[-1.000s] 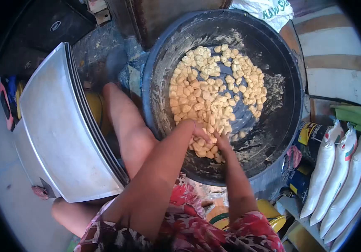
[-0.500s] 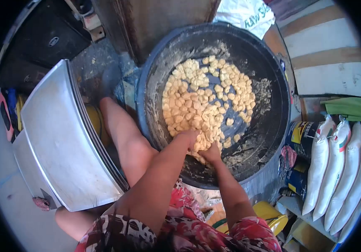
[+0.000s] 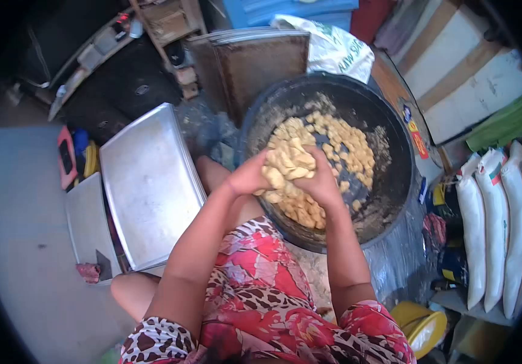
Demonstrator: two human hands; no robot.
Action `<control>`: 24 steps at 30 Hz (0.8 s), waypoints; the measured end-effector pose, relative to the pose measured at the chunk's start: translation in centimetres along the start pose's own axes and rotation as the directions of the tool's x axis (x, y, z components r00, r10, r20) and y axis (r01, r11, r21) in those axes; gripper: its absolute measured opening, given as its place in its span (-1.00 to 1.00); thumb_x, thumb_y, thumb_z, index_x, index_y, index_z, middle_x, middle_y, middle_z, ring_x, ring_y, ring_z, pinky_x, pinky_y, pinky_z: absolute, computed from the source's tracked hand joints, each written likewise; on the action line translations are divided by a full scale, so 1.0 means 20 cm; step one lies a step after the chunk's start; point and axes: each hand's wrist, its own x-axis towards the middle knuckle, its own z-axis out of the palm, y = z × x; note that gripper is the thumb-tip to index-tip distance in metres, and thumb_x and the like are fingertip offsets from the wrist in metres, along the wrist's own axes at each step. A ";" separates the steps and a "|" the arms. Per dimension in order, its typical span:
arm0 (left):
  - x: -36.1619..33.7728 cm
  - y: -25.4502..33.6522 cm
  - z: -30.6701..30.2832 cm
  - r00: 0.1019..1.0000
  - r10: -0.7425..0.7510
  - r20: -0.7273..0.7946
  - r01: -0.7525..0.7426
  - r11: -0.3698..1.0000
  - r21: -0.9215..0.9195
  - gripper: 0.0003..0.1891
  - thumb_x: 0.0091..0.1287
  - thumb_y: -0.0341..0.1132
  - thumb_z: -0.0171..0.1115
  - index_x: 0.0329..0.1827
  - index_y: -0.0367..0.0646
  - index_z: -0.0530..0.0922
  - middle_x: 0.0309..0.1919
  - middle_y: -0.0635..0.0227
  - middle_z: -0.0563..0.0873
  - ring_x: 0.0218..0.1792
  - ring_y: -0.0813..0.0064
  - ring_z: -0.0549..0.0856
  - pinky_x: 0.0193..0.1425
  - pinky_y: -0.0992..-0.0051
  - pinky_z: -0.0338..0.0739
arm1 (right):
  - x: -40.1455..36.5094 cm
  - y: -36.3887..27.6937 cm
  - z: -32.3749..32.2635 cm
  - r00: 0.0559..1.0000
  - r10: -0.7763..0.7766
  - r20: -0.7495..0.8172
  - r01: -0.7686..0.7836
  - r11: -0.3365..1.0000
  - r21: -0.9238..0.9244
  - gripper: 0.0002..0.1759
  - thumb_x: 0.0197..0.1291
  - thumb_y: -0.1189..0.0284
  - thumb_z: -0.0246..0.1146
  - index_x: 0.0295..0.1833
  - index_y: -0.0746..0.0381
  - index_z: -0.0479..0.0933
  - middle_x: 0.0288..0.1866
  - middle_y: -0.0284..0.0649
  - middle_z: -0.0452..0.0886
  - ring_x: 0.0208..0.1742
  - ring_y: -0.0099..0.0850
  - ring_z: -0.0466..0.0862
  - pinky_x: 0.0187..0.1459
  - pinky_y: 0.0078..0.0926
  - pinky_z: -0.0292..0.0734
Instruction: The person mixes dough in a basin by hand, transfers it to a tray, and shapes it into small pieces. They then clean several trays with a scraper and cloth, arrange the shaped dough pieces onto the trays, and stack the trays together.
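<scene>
A large black tub [image 3: 388,200] stands in front of me, its inner wall smeared with dried dough. Many small pale-yellow dough pieces [image 3: 353,148] lie spread over its floor. Between my two hands a heaped clump of dough pieces [image 3: 291,159] is lifted above the rest. My left hand [image 3: 250,176] cups the clump from the left, fingers curled under it and partly hidden. From the other side my right hand [image 3: 321,182] presses on the same clump, with its thumb side showing and most fingers covered by dough.
Flat metal trays [image 3: 148,188] are stacked at my left beside my knee. Brown-stained trays [image 3: 261,73] lean behind the tub, near a white printed sack [image 3: 340,53]. Several long white filled bags [image 3: 473,230] stand at the right. A yellow container [image 3: 418,330] sits low at front right.
Both hands have risen from the near side of the dough heap and now carry a clump between them. The view has shifted, showing more of the background behind the tub.
</scene>
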 end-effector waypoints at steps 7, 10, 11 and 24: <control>-0.91 0.28 -0.52 0.863 -0.056 -0.501 0.102 0.993 0.065 -0.29 -0.02 -0.47 0.44 0.26 -0.19 0.32 0.08 0.33 0.56 0.10 0.52 0.56 0.22 0.46 0.46 | 0.11 -0.37 0.94 0.908 -0.347 0.236 0.266 0.911 0.315 -0.17 -0.29 0.52 0.44 0.26 0.20 0.38 0.16 -0.04 0.41 0.24 -0.14 0.45 0.30 -0.34 0.34; -1.18 0.03 -0.65 0.721 -0.127 -0.682 0.117 0.991 -0.060 -0.28 -0.10 -0.51 0.34 0.24 -0.23 0.32 0.03 0.17 0.57 0.11 0.31 0.57 0.24 0.38 0.46 | 0.10 -0.25 1.38 0.851 -0.419 0.316 0.385 0.908 0.168 -0.16 -0.23 0.46 0.42 0.31 0.13 0.35 0.26 -0.03 0.36 0.30 -0.07 0.39 0.31 -0.25 0.30; -1.26 -0.18 -0.71 0.619 -0.131 -0.775 0.456 0.863 0.218 -0.19 -0.11 -0.42 0.41 0.30 -0.25 0.27 0.13 0.00 0.47 0.21 0.10 0.49 0.32 0.29 0.40 | 0.07 -0.18 1.50 0.822 -0.454 0.343 0.455 0.887 0.083 -0.15 -0.20 0.40 0.42 0.35 0.07 0.33 0.33 -0.04 0.32 0.35 -0.07 0.35 0.32 -0.14 0.27; -1.41 -0.43 -0.54 0.439 0.132 -0.889 0.436 0.833 0.339 -0.14 -0.10 -0.32 0.40 0.39 -0.12 0.28 0.33 -0.04 0.24 0.33 -0.03 0.34 0.39 0.30 0.33 | -0.11 -0.11 1.61 0.870 -0.258 0.421 0.481 0.633 -0.606 -0.08 -0.07 0.03 0.32 0.47 -0.16 0.16 0.55 -0.14 0.06 0.53 -0.17 0.08 0.38 0.25 -0.21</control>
